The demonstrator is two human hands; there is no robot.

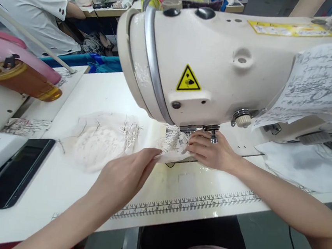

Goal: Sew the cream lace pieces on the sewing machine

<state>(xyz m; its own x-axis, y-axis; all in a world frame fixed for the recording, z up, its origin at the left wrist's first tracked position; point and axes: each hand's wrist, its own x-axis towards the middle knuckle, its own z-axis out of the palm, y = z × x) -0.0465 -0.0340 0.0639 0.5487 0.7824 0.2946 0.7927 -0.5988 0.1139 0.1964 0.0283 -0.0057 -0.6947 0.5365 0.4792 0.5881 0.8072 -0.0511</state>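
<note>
A strip of white lace fabric [174,141] lies under the head of a cream sewing machine [218,67], partly hidden by it. My left hand [131,168] pinches the fabric's near left edge between thumb and fingers. Just right of the needle area, my right hand [212,150] rests with bent fingers on the fabric's right end, its fingertips partly behind the machine's metal parts. Left of my left hand lies a pale, sheer lace piece [99,145] with dark thread ends, shaped like a padded cup.
A printed ruler [187,205] runs along the table's front edge. A black phone [17,173], an amber cup [23,79] and a pink bottle [20,55] are at left. White cloth [305,165] lies at right. Another person's white shirt [33,10] shows behind.
</note>
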